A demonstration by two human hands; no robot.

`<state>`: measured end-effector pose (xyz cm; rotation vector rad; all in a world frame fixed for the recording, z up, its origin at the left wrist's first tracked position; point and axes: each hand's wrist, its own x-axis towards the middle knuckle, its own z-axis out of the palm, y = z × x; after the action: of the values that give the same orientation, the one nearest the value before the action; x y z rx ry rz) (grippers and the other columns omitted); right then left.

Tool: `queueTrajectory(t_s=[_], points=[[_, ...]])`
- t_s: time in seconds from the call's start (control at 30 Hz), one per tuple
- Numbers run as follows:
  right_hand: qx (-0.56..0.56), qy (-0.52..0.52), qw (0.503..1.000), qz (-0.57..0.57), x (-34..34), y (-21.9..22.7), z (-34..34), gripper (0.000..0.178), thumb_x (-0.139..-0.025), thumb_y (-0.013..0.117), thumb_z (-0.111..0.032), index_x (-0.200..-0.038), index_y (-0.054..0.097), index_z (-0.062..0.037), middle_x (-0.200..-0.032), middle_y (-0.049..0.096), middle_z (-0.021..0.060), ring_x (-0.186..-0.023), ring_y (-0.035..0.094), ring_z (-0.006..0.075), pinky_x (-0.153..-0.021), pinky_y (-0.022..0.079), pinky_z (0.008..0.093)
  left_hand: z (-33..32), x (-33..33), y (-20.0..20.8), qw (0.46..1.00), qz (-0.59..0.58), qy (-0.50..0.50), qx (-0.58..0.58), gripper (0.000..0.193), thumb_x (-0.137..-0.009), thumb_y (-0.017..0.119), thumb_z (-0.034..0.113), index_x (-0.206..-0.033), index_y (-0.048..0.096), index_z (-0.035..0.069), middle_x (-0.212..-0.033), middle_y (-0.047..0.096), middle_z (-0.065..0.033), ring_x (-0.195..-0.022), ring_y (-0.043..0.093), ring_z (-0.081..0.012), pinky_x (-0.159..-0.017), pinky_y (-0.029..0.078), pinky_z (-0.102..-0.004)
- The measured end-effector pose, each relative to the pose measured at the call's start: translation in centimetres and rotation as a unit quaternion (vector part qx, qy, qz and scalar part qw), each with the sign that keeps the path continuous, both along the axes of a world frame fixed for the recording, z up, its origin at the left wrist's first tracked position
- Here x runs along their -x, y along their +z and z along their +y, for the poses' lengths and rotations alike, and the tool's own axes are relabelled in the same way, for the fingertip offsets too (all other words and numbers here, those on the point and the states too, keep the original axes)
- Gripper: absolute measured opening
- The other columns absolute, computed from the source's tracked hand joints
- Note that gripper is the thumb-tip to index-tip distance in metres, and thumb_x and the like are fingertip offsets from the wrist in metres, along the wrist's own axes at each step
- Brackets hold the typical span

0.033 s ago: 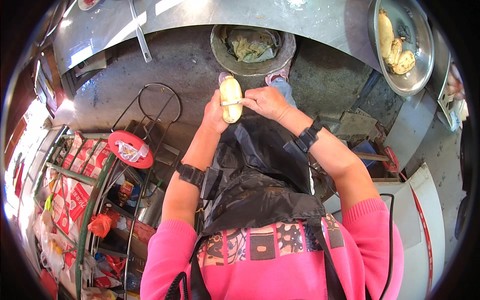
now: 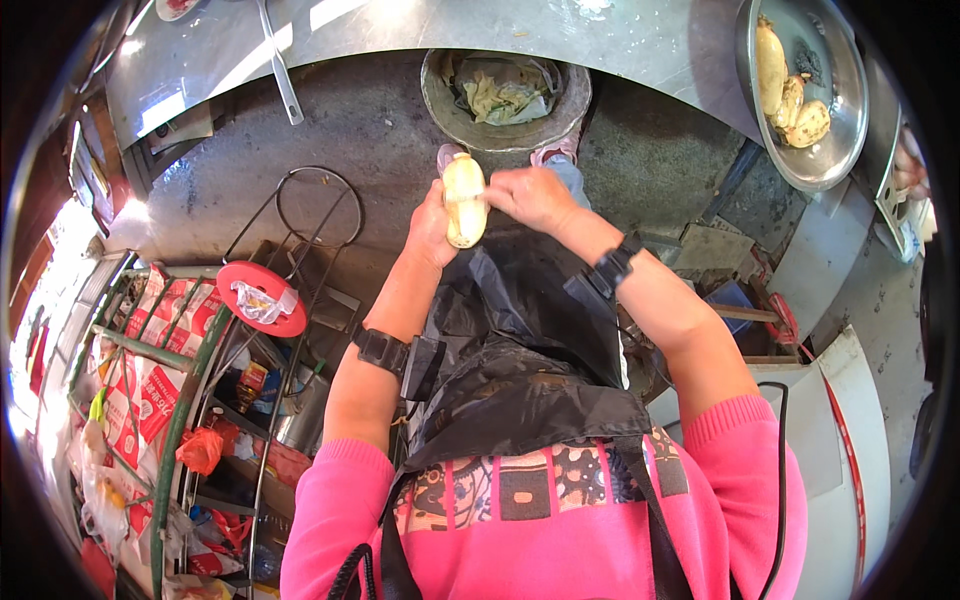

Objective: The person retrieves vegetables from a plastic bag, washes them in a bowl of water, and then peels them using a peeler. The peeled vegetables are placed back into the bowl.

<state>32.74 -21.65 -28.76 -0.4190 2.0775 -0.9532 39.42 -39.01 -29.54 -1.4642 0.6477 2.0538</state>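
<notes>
My left hand [image 2: 431,228] is wrapped round a pale lotus root [image 2: 464,222], held roughly upright above my lap with its far end pointing toward a scrap bucket. From the other side, my right hand [image 2: 535,198] is closed on a peeler [image 2: 474,196], whose blade lies across the root and is smeared by motion. The round metal bucket [image 2: 437,118] stands on the floor just beyond my hands, between my feet, with pale scraps and a crumpled bag inside.
A metal table [image 2: 400,30] runs along the far side, with a long-handled utensil [image 2: 281,75] over its edge. At far right, a steel bowl [image 2: 850,150] holds several lotus root pieces. A cluttered rack [image 2: 175,430] with a red disc stool [image 2: 232,290] stands left.
My right hand and the peeler have shifted slightly away from me along the lotus root. My left hand keeps its hold, and the root has tilted a little.
</notes>
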Motion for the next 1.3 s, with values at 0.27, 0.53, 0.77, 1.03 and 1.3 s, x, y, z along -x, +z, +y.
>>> queueTrajectory(t_s=[0.27,0.53,0.77,1.03,1.3], points=[[0.028,-0.186,0.976,-0.113,-0.5,-2.8,-0.2,0.052,-0.089,0.038,-0.05,-0.078,0.064,-0.0057,-0.072,0.062,0.0151,-0.069,0.06,0.0325,-0.063,0.046,0.0398,0.9,1.0,1.7,0.998,0.05,-0.016,-0.014,0.036,-0.095,0.036,0.032,-0.119,0.048,0.008,-0.104,0.059,-0.0062,-0.088,0.059,-0.0171,-0.075,0.051,-0.031],[0.082,-0.069,0.994,-0.02,-2.1,2.3,0.6,0.036,-0.086,0.049,-0.041,-0.074,0.06,-0.009,-0.069,0.061,0.0111,-0.065,0.059,0.0328,-0.058,0.048,0.0399,0.6,2.1,1.5,0.995,0.025,0.051,-0.085,0.043,-0.092,0.038,0.043,-0.117,0.048,0.011,-0.099,0.06,-0.0127,-0.083,0.061,-0.0283,-0.074,0.052,-0.0424],[0.057,0.0,0.996,0.064,-1.3,0.6,1.2,0.035,-0.086,0.048,-0.043,-0.073,0.06,-0.0123,-0.067,0.061,0.0103,-0.064,0.059,0.0313,-0.056,0.048,0.0407,0.7,1.2,1.0,0.99,-0.026,0.071,-0.117,0.054,-0.095,0.02,0.049,-0.112,0.05,0.008,-0.093,0.06,-0.0158,-0.077,0.06,-0.0302,-0.066,0.052,-0.0426],[0.045,-0.06,0.997,-0.01,-3.1,-2.7,-0.5,0.037,-0.085,0.048,-0.046,-0.078,0.066,-0.0147,-0.074,0.064,0.01,-0.07,0.06,0.0331,-0.063,0.048,0.0408,-0.2,-0.4,0.6,0.99,-0.047,0.061,-0.122,0.054,-0.095,0.016,0.046,-0.108,0.05,0.006,-0.088,0.06,-0.0152,-0.072,0.059,-0.0315,-0.063,0.051,-0.0437],[0.007,-0.048,0.997,-0.066,-3.2,-4.2,-1.6,0.045,-0.085,0.044,-0.053,-0.082,0.068,-0.0153,-0.075,0.064,0.0139,-0.073,0.06,0.0349,-0.067,0.048,0.0423,-1.2,-1.7,-0.8,0.988,-0.082,0.091,-0.096,0.051,-0.095,0.019,0.045,-0.111,0.051,0.008,-0.093,0.059,-0.0147,-0.079,0.057,-0.0333,-0.065,0.05,-0.0444]])
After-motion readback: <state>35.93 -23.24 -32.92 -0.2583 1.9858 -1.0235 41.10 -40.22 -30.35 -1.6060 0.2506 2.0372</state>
